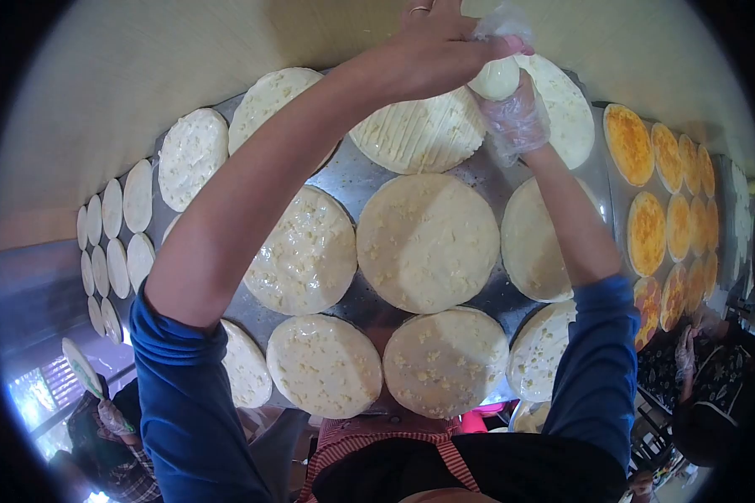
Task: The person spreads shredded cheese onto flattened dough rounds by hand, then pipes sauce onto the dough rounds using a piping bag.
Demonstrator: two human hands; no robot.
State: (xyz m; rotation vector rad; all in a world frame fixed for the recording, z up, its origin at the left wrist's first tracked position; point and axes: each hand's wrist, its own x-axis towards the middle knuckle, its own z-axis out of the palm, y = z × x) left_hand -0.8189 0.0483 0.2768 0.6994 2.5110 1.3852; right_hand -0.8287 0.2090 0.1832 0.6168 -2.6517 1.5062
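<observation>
My left hand (440,46), bare with a ring, reaches across to the top centre and is closed at the clear plastic above a white, rounded bulge (497,80) that looks like a filled bag. Around the underside of this bulge is my right hand (516,117), in a clear plastic glove. Some fingers of both hands are hidden. Just below them lies a dough round (424,130) with ridged white stripes. Beside it on the right is another pale round (566,109). A dough round with small yellowish lumps (428,243) lies at the centre.
Several pale rounds cover the metal surface (362,289). Smaller plain rounds (138,197) stand in rows at the left, orange-topped rounds (629,144) at the right. One person's gloved hand (113,417) is at lower left near a held disc; another person's gloved hand (685,356) is at lower right.
</observation>
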